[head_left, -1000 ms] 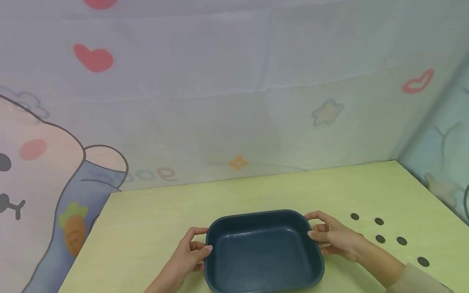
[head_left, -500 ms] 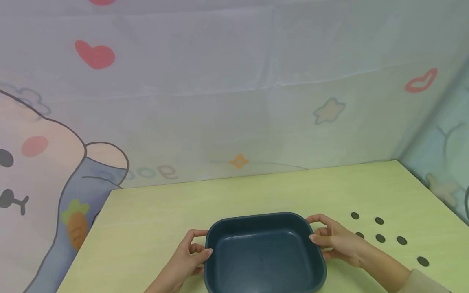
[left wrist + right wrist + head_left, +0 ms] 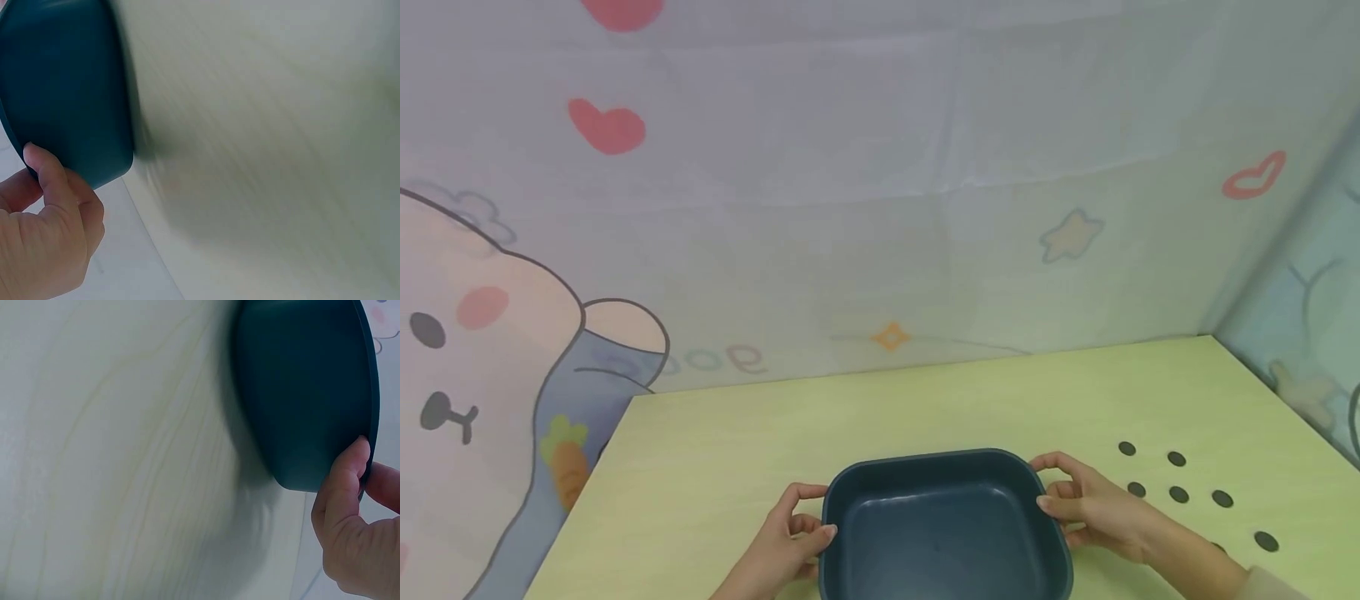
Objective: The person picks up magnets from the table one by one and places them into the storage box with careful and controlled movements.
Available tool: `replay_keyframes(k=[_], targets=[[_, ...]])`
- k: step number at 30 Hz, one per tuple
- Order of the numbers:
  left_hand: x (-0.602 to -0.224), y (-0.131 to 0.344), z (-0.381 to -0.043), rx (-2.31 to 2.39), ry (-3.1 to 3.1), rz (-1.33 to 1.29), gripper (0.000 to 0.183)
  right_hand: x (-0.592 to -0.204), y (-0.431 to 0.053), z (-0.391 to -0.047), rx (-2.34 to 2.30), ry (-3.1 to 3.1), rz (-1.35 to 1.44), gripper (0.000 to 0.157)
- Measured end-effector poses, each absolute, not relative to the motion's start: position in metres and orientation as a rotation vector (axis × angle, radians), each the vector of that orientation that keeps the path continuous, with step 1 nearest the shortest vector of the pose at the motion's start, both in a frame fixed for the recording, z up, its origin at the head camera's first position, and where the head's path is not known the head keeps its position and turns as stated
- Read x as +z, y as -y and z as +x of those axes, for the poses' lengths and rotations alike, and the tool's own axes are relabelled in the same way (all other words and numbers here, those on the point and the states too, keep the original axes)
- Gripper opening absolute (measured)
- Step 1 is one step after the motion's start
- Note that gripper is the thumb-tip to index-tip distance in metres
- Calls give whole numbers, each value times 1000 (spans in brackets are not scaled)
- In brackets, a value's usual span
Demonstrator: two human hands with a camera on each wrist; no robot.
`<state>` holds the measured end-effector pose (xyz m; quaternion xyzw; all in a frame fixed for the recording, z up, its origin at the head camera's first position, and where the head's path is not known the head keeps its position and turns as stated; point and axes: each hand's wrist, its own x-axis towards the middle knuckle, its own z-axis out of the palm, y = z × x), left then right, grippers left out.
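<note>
Steadying the dark blue tray (image 3: 943, 542) appears the step in hand; the next move calls for even grip. Left hand (image 3: 778, 546) pinches the tray's left rim, thumb inside; right hand (image 3: 1101, 512) pinches its right rim likewise, dark discs (image 3: 1178, 494) lying right of the tray. Contact between tray and worktop (image 3: 737, 442) cannot be confirmed.

dark teal tray (image 3: 65, 81) | hands (image 3: 53, 234): left, pinching tray's rim | tabletop (image 3: 269, 156): pale, streaked
</note>
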<state>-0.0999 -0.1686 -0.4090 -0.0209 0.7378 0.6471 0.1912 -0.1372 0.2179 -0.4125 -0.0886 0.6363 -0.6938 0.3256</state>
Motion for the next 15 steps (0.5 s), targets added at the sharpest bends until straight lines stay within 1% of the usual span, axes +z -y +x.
replay_keyframes(k=[15], targets=[[-407,169,-95,1789,-2091,-31,53,-414,-220,-133,-1824,-1615,-274,43]])
